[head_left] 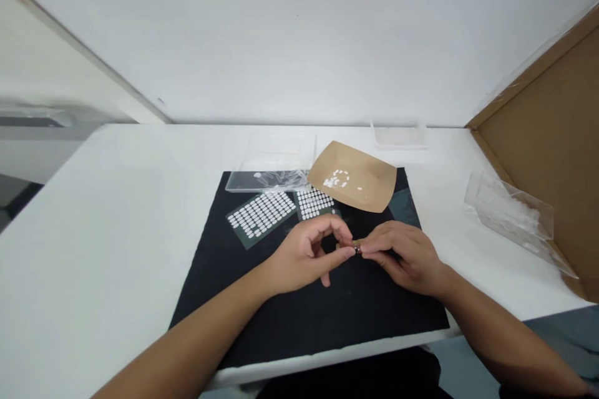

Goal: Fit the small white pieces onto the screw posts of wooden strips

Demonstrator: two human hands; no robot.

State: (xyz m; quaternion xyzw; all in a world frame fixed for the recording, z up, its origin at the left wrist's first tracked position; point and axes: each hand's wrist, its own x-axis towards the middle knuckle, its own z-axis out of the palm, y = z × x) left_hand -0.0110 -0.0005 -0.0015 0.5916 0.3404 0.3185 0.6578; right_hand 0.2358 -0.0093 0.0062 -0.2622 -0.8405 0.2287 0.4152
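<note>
My left hand (309, 255) and my right hand (402, 255) meet over the black mat (281, 318), fingertips pinched together on a tiny dark part (357, 250) between them. Both hands are closed in a pinch. Just beyond the hands lie two clear sheets covered with rows of white dots, a larger sheet (261, 215) and a smaller sheet (314, 202). A brown paper tray (369, 190) with several small white pieces in it sits behind them.
A clear plastic tray (266, 181) lies at the mat's far edge, another shallow clear tray (400, 136) sits near the wall, and a clear plastic container (512, 215) stands at the right by a brown cardboard panel (552, 137). The white table (93, 230) extends left.
</note>
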